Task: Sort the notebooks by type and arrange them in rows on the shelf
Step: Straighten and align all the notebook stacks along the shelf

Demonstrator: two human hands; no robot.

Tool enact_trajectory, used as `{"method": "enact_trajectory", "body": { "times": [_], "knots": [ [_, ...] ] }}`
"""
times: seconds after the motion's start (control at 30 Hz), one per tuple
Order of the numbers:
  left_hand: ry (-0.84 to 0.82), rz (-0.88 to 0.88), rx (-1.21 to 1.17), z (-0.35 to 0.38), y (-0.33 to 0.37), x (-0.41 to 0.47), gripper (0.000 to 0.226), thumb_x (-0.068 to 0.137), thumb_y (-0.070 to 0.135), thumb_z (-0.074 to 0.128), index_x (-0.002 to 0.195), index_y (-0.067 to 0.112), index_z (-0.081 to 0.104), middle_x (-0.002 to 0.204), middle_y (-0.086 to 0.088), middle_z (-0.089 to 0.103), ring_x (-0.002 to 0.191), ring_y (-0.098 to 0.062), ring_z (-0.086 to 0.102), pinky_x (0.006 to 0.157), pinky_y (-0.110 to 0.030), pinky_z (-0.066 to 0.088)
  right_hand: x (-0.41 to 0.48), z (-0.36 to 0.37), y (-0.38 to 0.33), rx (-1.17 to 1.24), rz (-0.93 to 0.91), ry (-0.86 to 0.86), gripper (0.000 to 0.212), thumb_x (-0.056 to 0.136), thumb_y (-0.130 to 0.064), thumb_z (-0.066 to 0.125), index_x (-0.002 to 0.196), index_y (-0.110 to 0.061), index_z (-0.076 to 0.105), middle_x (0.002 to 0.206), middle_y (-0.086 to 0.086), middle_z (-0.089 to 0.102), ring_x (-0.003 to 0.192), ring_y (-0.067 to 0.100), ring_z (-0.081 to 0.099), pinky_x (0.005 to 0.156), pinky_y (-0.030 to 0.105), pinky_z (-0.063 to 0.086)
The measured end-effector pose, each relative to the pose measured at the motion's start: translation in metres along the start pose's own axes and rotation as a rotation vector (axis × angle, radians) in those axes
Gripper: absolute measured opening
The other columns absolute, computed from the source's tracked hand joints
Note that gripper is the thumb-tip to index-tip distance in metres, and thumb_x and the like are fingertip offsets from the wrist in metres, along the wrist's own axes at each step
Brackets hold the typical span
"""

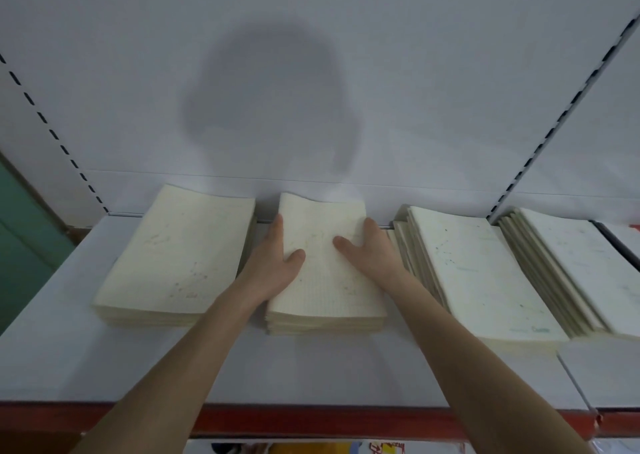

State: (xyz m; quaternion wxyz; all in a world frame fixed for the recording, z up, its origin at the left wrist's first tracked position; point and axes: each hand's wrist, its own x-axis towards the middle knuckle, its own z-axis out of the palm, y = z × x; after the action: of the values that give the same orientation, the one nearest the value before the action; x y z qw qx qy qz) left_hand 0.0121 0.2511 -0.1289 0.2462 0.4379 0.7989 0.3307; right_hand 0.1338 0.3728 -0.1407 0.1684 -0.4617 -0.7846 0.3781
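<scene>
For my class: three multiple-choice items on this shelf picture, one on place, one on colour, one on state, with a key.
1. The left hand and right hand both touch: A the leftmost stack; B the second stack from the left; C the far right stack.
2. The shelf's front edge is: A blue; B red; C yellow.
3. The third stack from the left is: A squared up; B fanned out; C standing upright.
Key: 1 B, thumbs lie on its top cover; 2 B, a red strip shows; 3 B, lower notebooks stick out at its left.
</scene>
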Motion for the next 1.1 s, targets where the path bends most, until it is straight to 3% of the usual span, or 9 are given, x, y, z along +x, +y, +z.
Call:
{"method": "enact_trajectory", "body": {
  "times": [0.17,0.33,0.4,0.5,0.6,0.77,1.0,1.1],
  "knots": [
    [-0.025,-0.01,0.056,-0.003,0.002,0.0,0.072,0.096,0.028,0.042,0.148,0.013,-0.005,0.155,-0.005,0.016,0.135,-0.023,0.031,0.106,-0.033,0.03,-0.006,-0.007,-0.005,-0.026,0.007,-0.052,0.052,0.09,-0.037,0.056,0.124,-0.002,0.039,0.126,0.011,0.051,0.109,0.023,0.05,0.075,0.023,0.034],
    [0.081,0.109,0.057,-0.01,-0.001,-0.037,0.055,0.094,0.032,0.048,0.141,0.013,0.03,0.136,-0.008,0.047,0.119,-0.024,0.049,0.093,-0.028,0.039,-0.044,-0.034,-0.01,-0.169,-0.086,-0.132,0.063,0.092,-0.044,0.048,0.137,-0.004,0.029,0.138,0.011,0.044,0.122,0.025,0.046,0.087,0.025,0.037],
    [0.007,0.151,0.088,-0.012,-0.014,-0.066,0.068,0.088,0.037,0.057,0.145,0.017,0.025,0.136,0.005,0.042,0.123,-0.015,0.045,0.099,-0.025,0.036,-0.072,-0.047,-0.006,-0.235,-0.122,-0.252,0.073,0.09,-0.047,0.051,0.145,-0.011,0.02,0.147,0.007,0.035,0.129,0.022,0.041,0.1,0.03,0.036],
    [-0.122,0.208,0.19,-0.008,-0.033,-0.088,0.096,0.081,0.033,0.068,0.143,0.033,-0.006,0.14,0.011,0.031,0.118,-0.003,0.038,0.092,-0.01,0.026,-0.106,-0.05,0.002,-0.364,-0.156,-0.395,0.09,0.086,-0.041,0.061,0.149,-0.018,0.001,0.153,0.001,0.018,0.137,0.018,0.027,0.107,0.026,0.026],
    [-0.088,0.196,0.15,-0.001,-0.04,-0.086,0.098,0.082,0.02,0.069,0.132,0.045,-0.013,0.145,0.002,0.035,0.115,-0.005,0.042,0.092,-0.011,0.027,-0.113,-0.035,0.008,-0.488,-0.203,-0.362,0.092,0.088,-0.025,0.062,0.148,-0.017,-0.007,0.152,0.007,0.017,0.135,0.024,0.03,0.106,0.029,0.029],
    [-0.043,0.197,0.18,0.008,-0.041,-0.082,0.092,0.089,0.011,0.058,0.128,0.033,-0.022,0.139,-0.008,0.045,0.115,-0.016,0.05,0.09,-0.011,0.028,-0.104,-0.029,0.02,-0.454,-0.213,-0.317,0.089,0.089,-0.017,0.06,0.148,-0.016,-0.006,0.151,0.009,0.021,0.128,0.026,0.038,0.104,0.032,0.034],
    [-0.007,0.179,0.177,0.011,-0.042,-0.082,0.091,0.09,0.011,0.057,0.136,0.03,-0.02,0.128,-0.01,0.053,0.103,-0.013,0.051,0.084,-0.013,0.031,-0.104,-0.03,0.024,-0.363,-0.202,-0.323,0.092,0.089,-0.014,0.059,0.147,-0.013,-0.012,0.151,0.008,0.022,0.129,0.024,0.037,0.103,0.028,0.033],
    [0.022,0.172,0.133,0.009,-0.035,-0.088,0.088,0.089,0.012,0.059,0.145,0.023,-0.009,0.133,-0.008,0.05,0.108,-0.015,0.052,0.086,-0.013,0.031,-0.105,-0.032,0.023,-0.257,-0.11,-0.306,0.094,0.088,-0.01,0.061,0.147,-0.012,-0.013,0.139,0.01,0.039,0.112,0.021,0.049,0.091,0.025,0.04]
  ]
}}
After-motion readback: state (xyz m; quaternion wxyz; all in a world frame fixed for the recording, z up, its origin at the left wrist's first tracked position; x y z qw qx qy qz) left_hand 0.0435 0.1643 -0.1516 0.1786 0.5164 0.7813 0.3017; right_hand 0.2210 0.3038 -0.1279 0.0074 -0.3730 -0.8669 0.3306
